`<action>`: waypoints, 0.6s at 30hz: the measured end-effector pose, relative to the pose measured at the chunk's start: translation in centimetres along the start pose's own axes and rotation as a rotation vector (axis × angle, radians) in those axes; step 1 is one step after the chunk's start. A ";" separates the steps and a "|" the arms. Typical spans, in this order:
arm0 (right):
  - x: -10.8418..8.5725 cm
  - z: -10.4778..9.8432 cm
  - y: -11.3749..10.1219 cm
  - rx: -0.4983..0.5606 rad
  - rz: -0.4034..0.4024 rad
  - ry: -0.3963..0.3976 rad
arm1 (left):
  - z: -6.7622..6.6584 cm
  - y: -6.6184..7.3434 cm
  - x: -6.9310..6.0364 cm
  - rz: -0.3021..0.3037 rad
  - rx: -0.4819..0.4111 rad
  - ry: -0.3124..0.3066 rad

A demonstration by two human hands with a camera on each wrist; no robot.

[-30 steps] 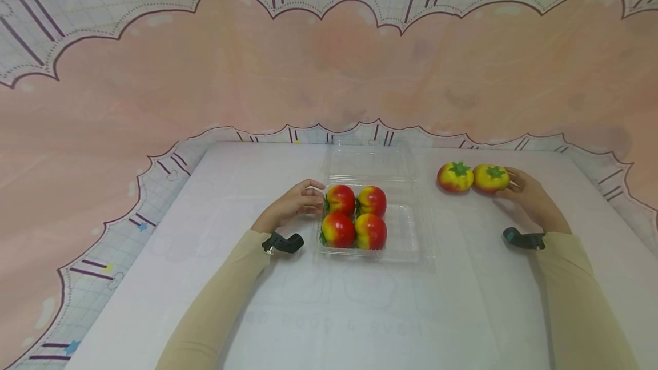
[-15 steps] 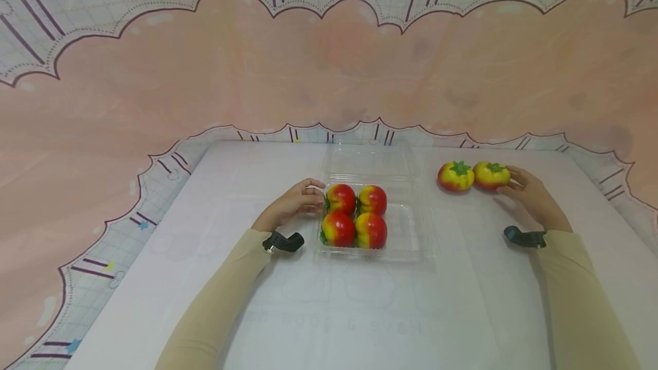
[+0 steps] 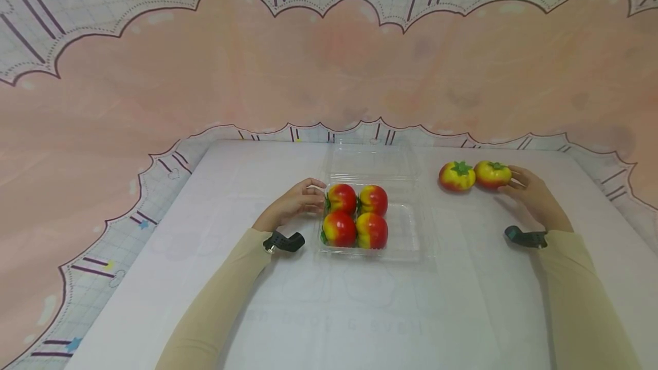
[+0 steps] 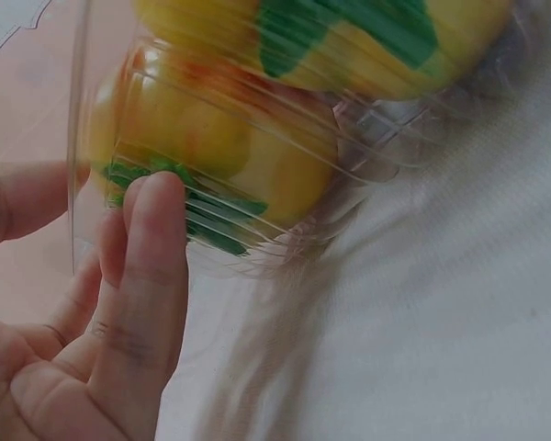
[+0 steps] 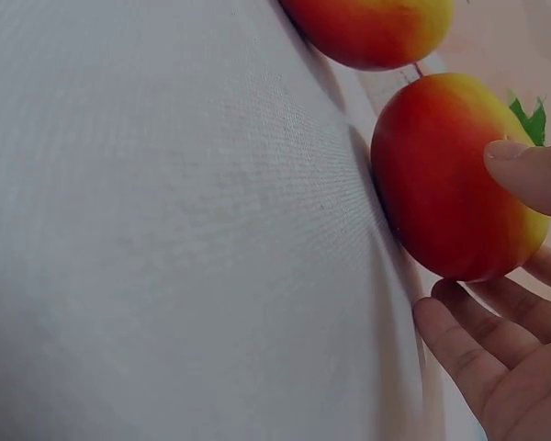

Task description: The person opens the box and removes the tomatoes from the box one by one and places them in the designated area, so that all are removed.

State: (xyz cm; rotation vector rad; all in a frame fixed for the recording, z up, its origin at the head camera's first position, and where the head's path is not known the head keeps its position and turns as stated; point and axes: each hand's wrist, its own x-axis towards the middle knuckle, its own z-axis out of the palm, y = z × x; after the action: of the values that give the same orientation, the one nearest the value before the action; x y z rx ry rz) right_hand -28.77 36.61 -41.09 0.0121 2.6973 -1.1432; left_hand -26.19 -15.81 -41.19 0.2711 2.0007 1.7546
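Observation:
A clear plastic clamshell box stands mid-table in the head view, its lid folded back. Several red-and-yellow toy persimmons lie on their sides in its left part. My left hand rests its fingertips against the box's left wall; the left wrist view shows a fingertip on the plastic near a green calyx. At the right, my right hand holds a persimmon between thumb and fingers, low at the table. Another persimmon sits right beside it, calyx up.
The white table has faint printing on its cover. A patterned pink curtain hangs behind it. Each wrist wears a dark strap device, the left one near the box and the right one above the table.
The persimmon at my right hand has tilted, its calyx turning toward the back. The left hand, box and other persimmons look unchanged.

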 end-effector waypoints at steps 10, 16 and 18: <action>0.2 -0.1 0.5 0.047 0.021 0.032 | 0.1 0.0 0.1 -0.006 0.005 0.010; -0.3 -0.5 0.5 0.062 -0.022 0.038 | 0.0 -0.1 0.2 0.002 0.002 0.006; -0.6 -0.7 0.3 0.079 -0.042 0.041 | 0.0 -0.1 0.2 0.005 -0.003 0.002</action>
State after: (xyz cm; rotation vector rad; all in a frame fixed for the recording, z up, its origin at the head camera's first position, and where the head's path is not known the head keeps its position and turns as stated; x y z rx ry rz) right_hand -28.30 37.36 -40.68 -0.0090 2.6980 -1.2747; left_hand -26.33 -15.78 -41.35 0.2742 2.0008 1.7613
